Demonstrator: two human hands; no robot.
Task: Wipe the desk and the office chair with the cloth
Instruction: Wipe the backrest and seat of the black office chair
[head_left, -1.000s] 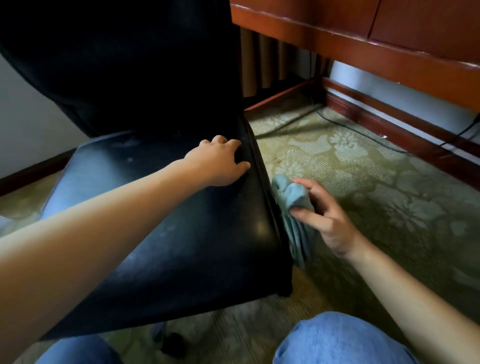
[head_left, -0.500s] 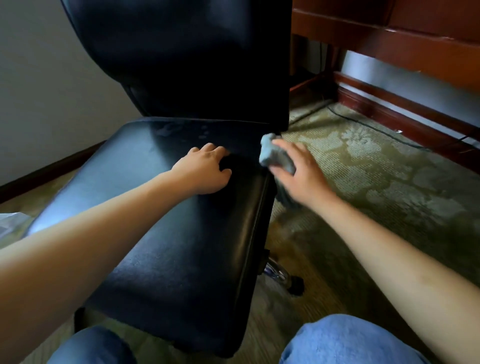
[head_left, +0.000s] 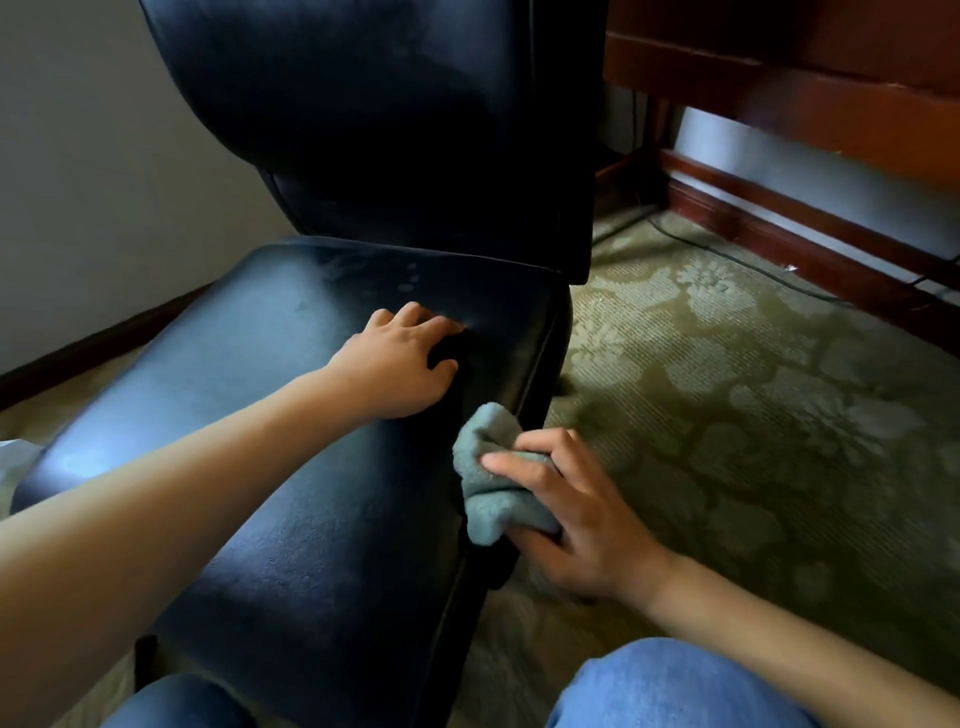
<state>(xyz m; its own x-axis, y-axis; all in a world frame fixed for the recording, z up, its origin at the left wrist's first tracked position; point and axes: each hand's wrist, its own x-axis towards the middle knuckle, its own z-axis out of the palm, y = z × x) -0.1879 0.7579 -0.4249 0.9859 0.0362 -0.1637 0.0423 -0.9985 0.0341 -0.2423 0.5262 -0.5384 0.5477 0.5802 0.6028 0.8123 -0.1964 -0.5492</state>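
The right hand (head_left: 576, 519) pinches the bunched teal cloth (head_left: 491, 478) between thumb and curled fingers, pressing it to the right edge of the black office chair (head_left: 291, 467) seat, at about five o'clock from the left hand (head_left: 400, 364). That left grip lies spread, fingers lightly bent, on the seat top near the backrest. The wooden counter (head_left: 831, 67) stands at one o'clock over patterned green carpet (head_left: 753, 389); no brand, label or writing can be read.

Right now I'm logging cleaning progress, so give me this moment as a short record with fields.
left hand: rests on the chair seat, fingers spread
right hand: grips the cloth
cloth position: against the seat's right side edge
backrest: upright, black, untouched
floor: patterned green carpet
desk: upper right, unattended
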